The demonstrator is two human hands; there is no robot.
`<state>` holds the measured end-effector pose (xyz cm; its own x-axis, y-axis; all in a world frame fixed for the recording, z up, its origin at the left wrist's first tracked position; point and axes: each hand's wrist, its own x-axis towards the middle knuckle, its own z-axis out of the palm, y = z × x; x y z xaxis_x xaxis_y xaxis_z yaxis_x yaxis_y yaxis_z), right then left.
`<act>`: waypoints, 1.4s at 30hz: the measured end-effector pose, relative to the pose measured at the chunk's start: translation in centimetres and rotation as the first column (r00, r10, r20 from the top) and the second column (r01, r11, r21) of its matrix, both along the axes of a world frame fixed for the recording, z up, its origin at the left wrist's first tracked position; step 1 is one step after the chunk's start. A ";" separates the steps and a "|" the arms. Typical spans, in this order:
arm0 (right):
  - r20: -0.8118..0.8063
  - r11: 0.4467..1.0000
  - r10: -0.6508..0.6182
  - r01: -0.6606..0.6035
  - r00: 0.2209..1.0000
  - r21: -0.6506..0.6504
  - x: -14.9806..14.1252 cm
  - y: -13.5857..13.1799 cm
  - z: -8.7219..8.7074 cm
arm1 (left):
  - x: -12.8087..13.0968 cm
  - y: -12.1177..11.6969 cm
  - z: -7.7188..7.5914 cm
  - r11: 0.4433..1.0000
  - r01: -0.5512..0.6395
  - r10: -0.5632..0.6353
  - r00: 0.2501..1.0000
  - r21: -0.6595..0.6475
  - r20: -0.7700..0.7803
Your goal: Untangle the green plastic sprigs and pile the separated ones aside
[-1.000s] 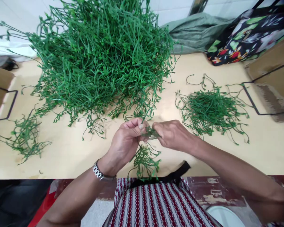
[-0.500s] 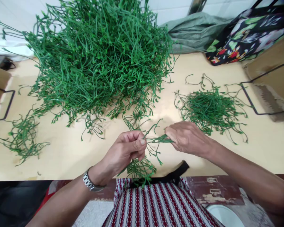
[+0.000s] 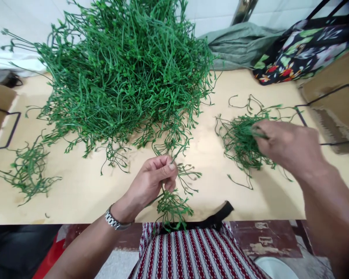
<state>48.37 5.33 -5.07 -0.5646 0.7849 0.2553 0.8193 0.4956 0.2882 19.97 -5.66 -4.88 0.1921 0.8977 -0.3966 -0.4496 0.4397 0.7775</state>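
My left hand (image 3: 159, 174) is closed in a pinch on a few thin green stems (image 3: 180, 152), whose forked tips stick out past the thumb. Other stems hang below it by the table edge. Over the small pile of green stems (image 3: 241, 135) on the right, my right hand (image 3: 285, 141) is closed, with blurred green strands at its fingertips. How many strands it holds cannot be made out. A large heap of the same branched stems (image 3: 122, 77) fills the back of the table.
A loose cluster of stems (image 3: 31, 170) lies at the left on the pale table (image 3: 84, 197). Cardboard boxes (image 3: 334, 104) with black wire frames flank both sides. A floral bag (image 3: 305, 50) and grey-green cloth (image 3: 238, 44) rest at the back. A black strap (image 3: 219, 213) lies at the front edge.
My right hand has moved right, away from my left hand, to the small right pile, and the stems it held went with it. My left hand has stayed nearly in place, still gripping stems.
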 end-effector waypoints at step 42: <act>-0.303 0.741 0.640 -0.672 0.706 -0.002 -7.2 -3.7 -1.9 | 1.6 -0.8 0.0 0.978 0.206 -0.205 0.978 -0.015 0.028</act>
<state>41.18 1.66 -6.99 -0.8693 0.2724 0.4125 0.3098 0.9505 0.0251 21.55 -6.48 -4.87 0.3824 0.8309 -0.4042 -0.3682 0.5383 0.7581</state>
